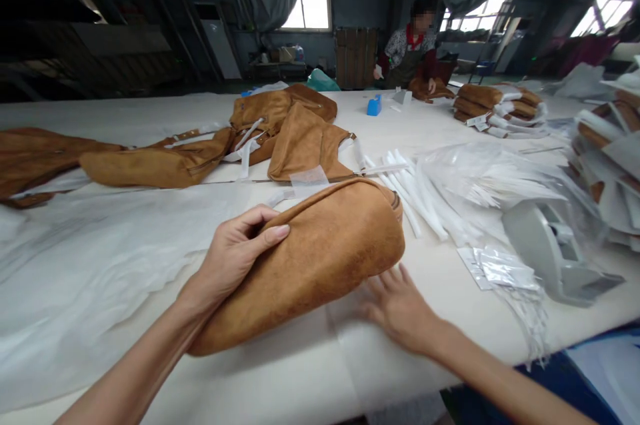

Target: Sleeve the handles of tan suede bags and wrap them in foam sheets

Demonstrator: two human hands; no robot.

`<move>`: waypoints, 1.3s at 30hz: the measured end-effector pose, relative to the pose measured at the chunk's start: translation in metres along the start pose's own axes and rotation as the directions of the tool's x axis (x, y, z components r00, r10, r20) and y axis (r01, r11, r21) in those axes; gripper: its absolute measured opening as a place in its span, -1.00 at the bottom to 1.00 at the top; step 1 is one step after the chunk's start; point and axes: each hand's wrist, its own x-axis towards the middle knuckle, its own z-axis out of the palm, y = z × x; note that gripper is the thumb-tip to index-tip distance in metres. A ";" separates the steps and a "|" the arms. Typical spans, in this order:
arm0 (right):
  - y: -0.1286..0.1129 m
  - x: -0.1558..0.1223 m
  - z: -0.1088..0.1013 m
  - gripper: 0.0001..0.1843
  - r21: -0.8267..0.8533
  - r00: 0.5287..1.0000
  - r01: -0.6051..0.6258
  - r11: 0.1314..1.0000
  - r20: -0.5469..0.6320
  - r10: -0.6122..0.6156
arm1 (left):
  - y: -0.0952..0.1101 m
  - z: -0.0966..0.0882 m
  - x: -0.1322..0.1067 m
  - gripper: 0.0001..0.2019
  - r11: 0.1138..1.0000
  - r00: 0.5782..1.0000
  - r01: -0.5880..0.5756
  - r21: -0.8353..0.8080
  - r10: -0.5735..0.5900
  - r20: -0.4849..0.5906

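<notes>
A tan suede bag lies on the white table in front of me. My left hand grips its upper left edge, thumb on top and fingers curled round the rim. My right hand lies flat with fingers spread on a white sheet just under the bag's lower right side. More tan bags lie further back on the table.
White rolled strips and clear plastic bags lie to the right. A grey tape dispenser stands at right. Stacks of wrapped bags sit far right. A person works at the far end. White tissue covers the left.
</notes>
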 end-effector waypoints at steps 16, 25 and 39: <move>-0.009 -0.075 0.005 -0.71 0.164 0.967 0.244 0.956 0.026 -0.252 | -0.037 0.033 -0.062 -0.46 0.834 0.923 -0.318 0.451 0.163 0.349; 0.028 -0.027 -0.063 -0.15 -0.297 0.944 0.262 0.918 -0.117 -0.308 | -0.042 0.023 -0.097 0.14 0.595 0.936 -0.276 0.755 -0.011 0.351; 0.031 0.032 -0.058 -0.64 -0.144 0.972 -0.069 0.987 0.214 0.099 | -0.042 0.052 -0.059 0.09 0.592 0.874 -0.459 0.663 0.167 0.456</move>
